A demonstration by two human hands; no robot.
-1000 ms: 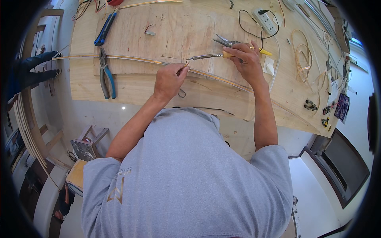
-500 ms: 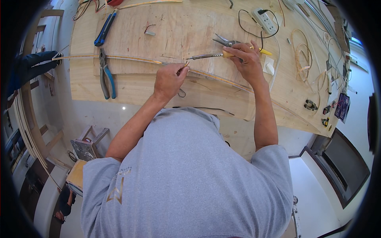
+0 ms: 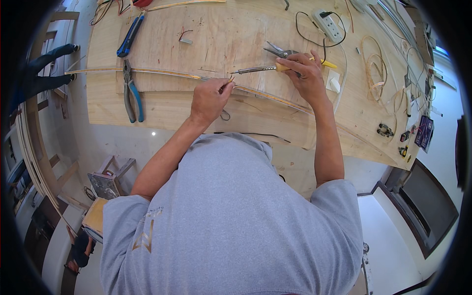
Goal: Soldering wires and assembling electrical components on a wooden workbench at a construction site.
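Note:
Between the thumb and fingertips of my left hand (image 3: 211, 100) is a small yellowish end of what looks like an LED strip (image 3: 162, 72), pinched just above the table. The strip runs long and thin to both sides of this hand, along the board. My right hand (image 3: 309, 76) is closed round the pale handle of a soldering iron (image 3: 255, 70). The iron points left, its tip very close to my left fingertips; whether they touch is too small to tell. Behind the right hand lie snips (image 3: 282, 52) with a yellow handle. Blue-and-grey pliers (image 3: 132, 96) lie across the strip at left.
On the wooden table (image 3: 105, 105) lie a blue utility knife (image 3: 131, 35), a small wired part (image 3: 185, 39), a white power strip (image 3: 328, 27) with a black cord, and coiled cable (image 3: 374, 73). A stool (image 3: 109, 174) stands lower left. Another person's legs (image 3: 49, 69) show beyond the left edge.
My hands, the iron and the strip keep their places. At the far left the other person's legs have moved apart, and another person at lower left has shifted slightly.

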